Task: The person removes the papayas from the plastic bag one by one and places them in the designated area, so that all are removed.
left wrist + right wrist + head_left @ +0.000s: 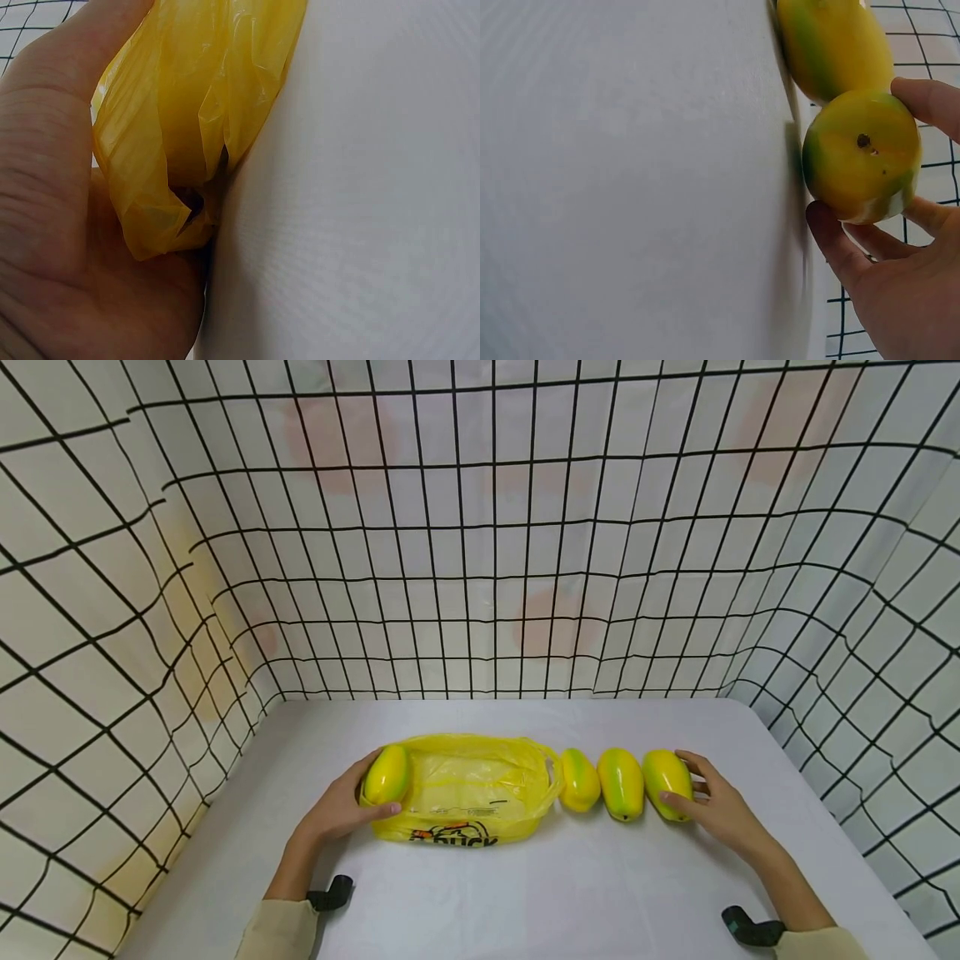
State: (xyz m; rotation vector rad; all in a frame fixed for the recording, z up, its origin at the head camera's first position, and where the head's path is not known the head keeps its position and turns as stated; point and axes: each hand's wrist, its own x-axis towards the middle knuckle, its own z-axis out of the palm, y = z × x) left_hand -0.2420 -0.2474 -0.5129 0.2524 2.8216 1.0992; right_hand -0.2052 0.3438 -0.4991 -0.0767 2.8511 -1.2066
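Note:
A yellow plastic bag point(472, 772) with black print along its front lies flat on the table. At its left end sits a yellow mango point(388, 774); my left hand point(348, 802) curls round that end, thumb in front. Crumpled bag film point(202, 97) lies between thumb and palm in the left wrist view, hiding the fruit there. Right of the bag, several mangoes stand in a row. My right hand point(716, 802) grips the rightmost mango point(667, 783), its thumb and fingers on opposite sides. The right wrist view shows this mango's end with a dark stem spot.
The middle mango point(621, 783) is beside the gripped one. Another mango point(579, 780) stands against the bag's right handle loop. A white-covered table point(540, 902) lies below, with black wire mesh point(495, 552) and white sheeting rising at the back and both sides.

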